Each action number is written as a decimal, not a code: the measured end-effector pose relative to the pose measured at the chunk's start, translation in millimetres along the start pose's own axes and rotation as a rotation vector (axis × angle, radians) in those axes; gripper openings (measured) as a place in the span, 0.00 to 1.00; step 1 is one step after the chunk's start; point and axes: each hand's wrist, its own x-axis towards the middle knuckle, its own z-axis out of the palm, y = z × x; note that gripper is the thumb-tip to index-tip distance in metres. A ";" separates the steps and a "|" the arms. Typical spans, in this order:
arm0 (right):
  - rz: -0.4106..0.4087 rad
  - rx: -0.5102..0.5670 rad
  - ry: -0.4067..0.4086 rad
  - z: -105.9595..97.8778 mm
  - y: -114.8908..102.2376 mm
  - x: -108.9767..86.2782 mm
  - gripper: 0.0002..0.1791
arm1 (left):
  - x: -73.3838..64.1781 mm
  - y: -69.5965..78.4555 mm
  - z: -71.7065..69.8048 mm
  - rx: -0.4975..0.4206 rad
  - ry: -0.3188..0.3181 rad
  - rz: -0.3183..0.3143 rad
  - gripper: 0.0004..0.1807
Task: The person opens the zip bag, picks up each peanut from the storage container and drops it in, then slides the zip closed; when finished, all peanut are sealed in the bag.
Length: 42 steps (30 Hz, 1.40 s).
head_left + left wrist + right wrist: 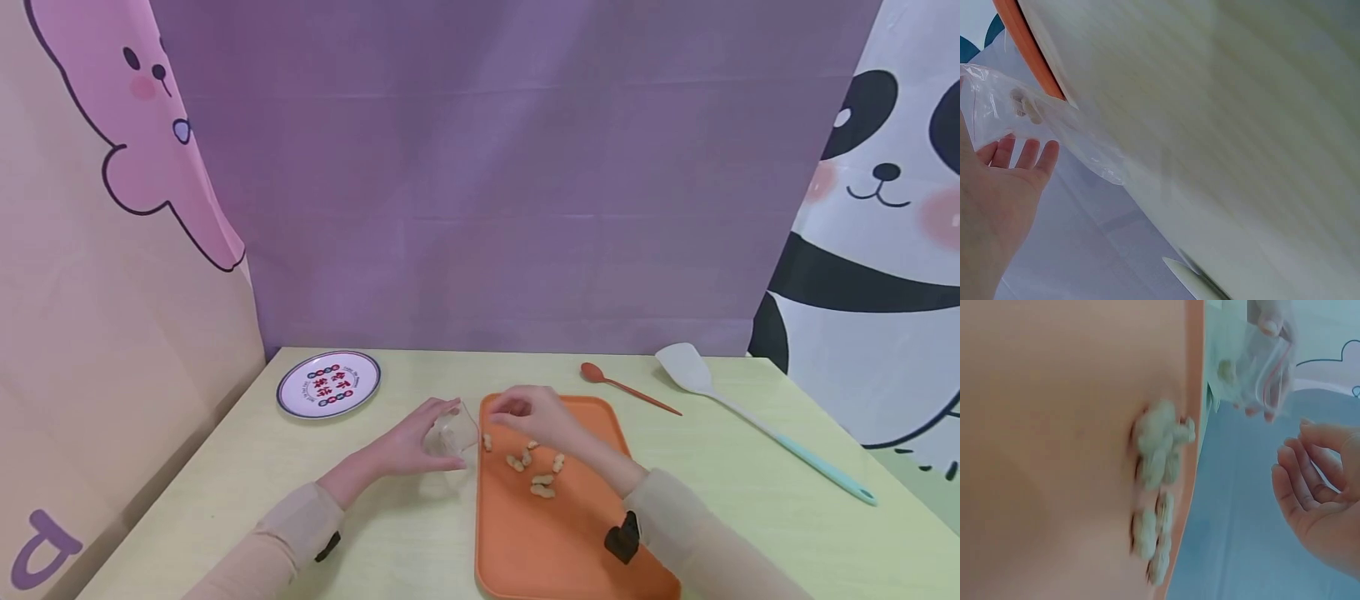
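My left hand (414,442) holds a clear zip bag (456,430) just left of the orange tray (540,550). Through the plastic, in the left wrist view, a peanut or two shows as a brown lump (1027,107). My right hand (542,417) hovers over the tray's far left corner, close to the bag's mouth. Its fingers are loosely bent, the thumb (1319,432) near the fingertips, and I see nothing between them. Several peanuts (542,492) in their shells lie on the tray; the right wrist view shows more of them in a cluster (1157,434).
A white plate (330,384) with red lettering lies at the back left of the pale table. To the tray's right are a red-brown spoon (626,387) and a long white spatula (738,408) with a turquoise handle. A purple cloth (495,208) hangs behind the table.
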 end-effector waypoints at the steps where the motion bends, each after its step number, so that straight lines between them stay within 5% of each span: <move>1: 0.014 0.002 0.001 -3.0 0.9 -1.9 0.08 | 0.0 -0.1 0.0 0.005 -0.002 -0.004 0.50; 5: 0.068 -0.004 0.007 -15.1 5.3 -11.0 0.09 | 0.0 -1.2 0.5 0.021 0.000 0.009 0.50; 20: 0.049 -0.105 -0.086 -46.5 34.6 -48.6 0.12 | -1.1 0.5 -0.4 0.018 0.001 0.014 0.50; 26: 0.083 -0.102 -0.161 -47.7 47.9 -57.4 0.13 | -0.9 1.6 0.1 0.017 0.001 0.014 0.49; 33: 0.032 -0.055 -0.238 -43.6 57.0 -61.4 0.17 | -0.5 2.2 1.5 0.006 -0.002 0.023 0.49; 42: 0.092 -0.120 -0.231 -40.5 57.1 -63.0 0.10 | -0.8 3.2 1.3 -0.001 -0.004 0.019 0.49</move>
